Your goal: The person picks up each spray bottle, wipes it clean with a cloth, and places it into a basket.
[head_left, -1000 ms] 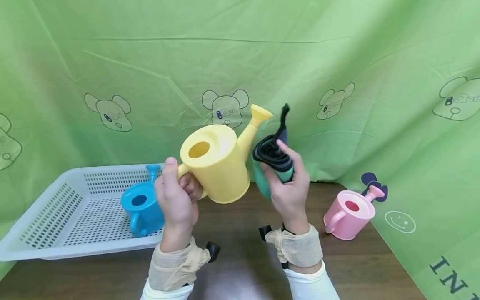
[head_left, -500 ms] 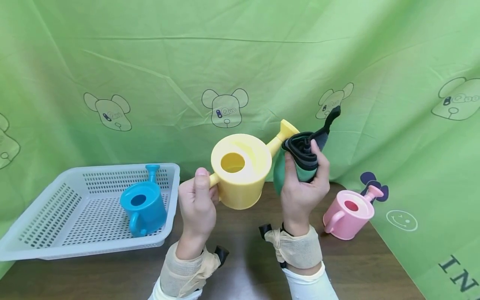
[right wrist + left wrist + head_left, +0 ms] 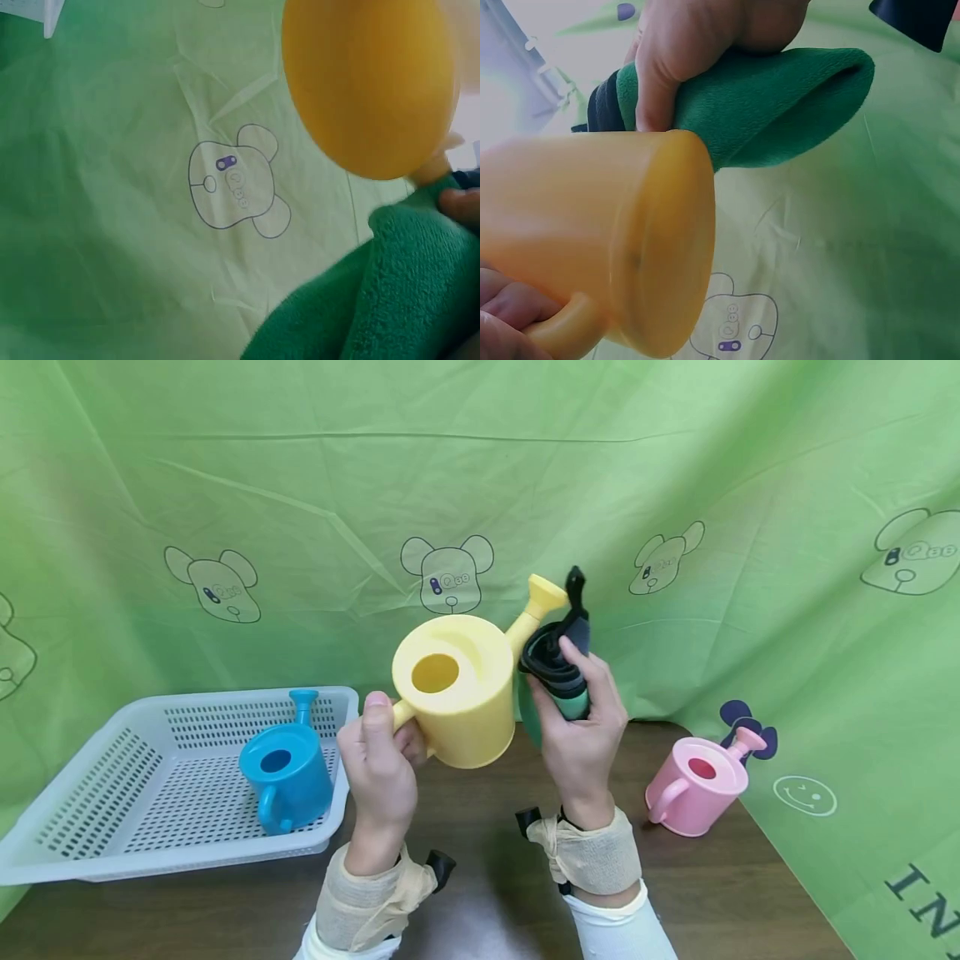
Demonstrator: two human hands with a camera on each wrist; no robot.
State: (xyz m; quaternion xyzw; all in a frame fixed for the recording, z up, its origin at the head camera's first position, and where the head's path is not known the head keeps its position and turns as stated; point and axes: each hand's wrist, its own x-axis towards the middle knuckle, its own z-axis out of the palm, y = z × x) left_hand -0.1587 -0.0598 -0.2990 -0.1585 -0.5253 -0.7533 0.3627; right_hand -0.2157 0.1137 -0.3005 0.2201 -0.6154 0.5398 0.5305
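Observation:
My left hand [image 3: 381, 768] grips the handle of a yellow watering can [image 3: 472, 718], raised above the table with its spout up and to the right. In my right hand [image 3: 583, 739] is a rolled-up green terry cloth [image 3: 572, 704] with dark edging and a black strap sticking up. The cloth is right beside the spout; whether they touch I cannot tell. The left wrist view has the can's base [image 3: 676, 247] in front of the green cloth [image 3: 757, 105]. From the right wrist, the can's round bottom [image 3: 371, 82] appears above the cloth [image 3: 412, 277].
A white perforated basket [image 3: 97, 777] stands at the left, with a blue watering can [image 3: 288, 777] inside. On the right of the brown table [image 3: 480, 893] sits a pink watering can [image 3: 696, 789]. A green printed curtain [image 3: 480, 477] hangs behind and along the right side.
Both hands moved right with the yellow watering can and the cloth, then came partway back left. My grip on each stays. The blue and pink cans have not moved.

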